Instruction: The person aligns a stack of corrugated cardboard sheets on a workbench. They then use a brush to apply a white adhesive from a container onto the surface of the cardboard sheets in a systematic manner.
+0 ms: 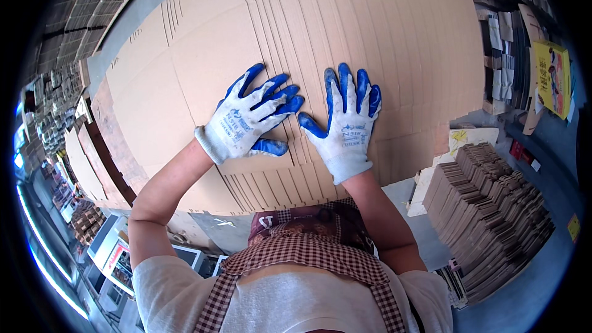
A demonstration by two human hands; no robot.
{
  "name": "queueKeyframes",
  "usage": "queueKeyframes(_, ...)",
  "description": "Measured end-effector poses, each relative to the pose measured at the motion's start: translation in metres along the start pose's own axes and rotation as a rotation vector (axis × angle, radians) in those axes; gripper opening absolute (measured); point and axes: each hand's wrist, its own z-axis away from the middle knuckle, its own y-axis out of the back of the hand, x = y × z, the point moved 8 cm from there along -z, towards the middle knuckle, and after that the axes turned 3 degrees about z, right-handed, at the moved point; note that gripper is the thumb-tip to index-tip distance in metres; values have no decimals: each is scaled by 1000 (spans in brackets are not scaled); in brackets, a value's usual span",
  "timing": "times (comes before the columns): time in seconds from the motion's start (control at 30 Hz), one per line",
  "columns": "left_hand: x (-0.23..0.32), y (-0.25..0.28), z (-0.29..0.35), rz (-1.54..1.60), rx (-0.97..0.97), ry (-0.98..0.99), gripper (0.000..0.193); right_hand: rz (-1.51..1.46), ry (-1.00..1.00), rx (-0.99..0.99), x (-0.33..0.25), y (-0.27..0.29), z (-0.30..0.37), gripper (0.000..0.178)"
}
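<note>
Large sheets of brown corrugated cardboard [203,55] lie flat in front of me, overlapping one another like a fan, with slots cut along their edges. Both my hands wear white knit gloves with blue-coated fingers and rest on the sheets, palms down. My left hand [253,114] lies near the middle, fingers spread and pointing up to the right, across the stepped edges. A short way to its right, my right hand [345,117] presses flat with fingers pointing away from me and the thumb out toward the left hand. Neither hand grips anything.
To my right stands a tall stack of folded cardboard [487,209] on the floor. Beyond it are more bundled pieces [502,55] and a yellow box [552,80]. Flattened cardboard piles [86,6] fill the far left. A white machine [114,256] stands at the lower left.
</note>
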Motion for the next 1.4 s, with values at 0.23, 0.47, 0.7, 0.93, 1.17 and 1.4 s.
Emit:
queueKeyframes(0.23,9,0,-6,-15,91,-152,62,-13,16,8,-2,1,1,95)
queueKeyframes(0.47,13,5,-18,-39,109,-203,55,-17,16,3,-1,0,0,96)
queueKeyframes(0.7,5,-1,-4,23,173,-214,52,-28,12,-4,1,-1,0,94)
queueKeyframes(0.93,4,-8,5,36,160,-203,58,-19,10,-16,2,-5,1,96)
queueKeyframes(1.17,3,-4,-12,59,111,-161,63,-52,32,-4,2,0,3,90)
queueKeyframes(1.4,1,-8,-8,23,201,-166,52,-68,42,7,4,2,2,84)
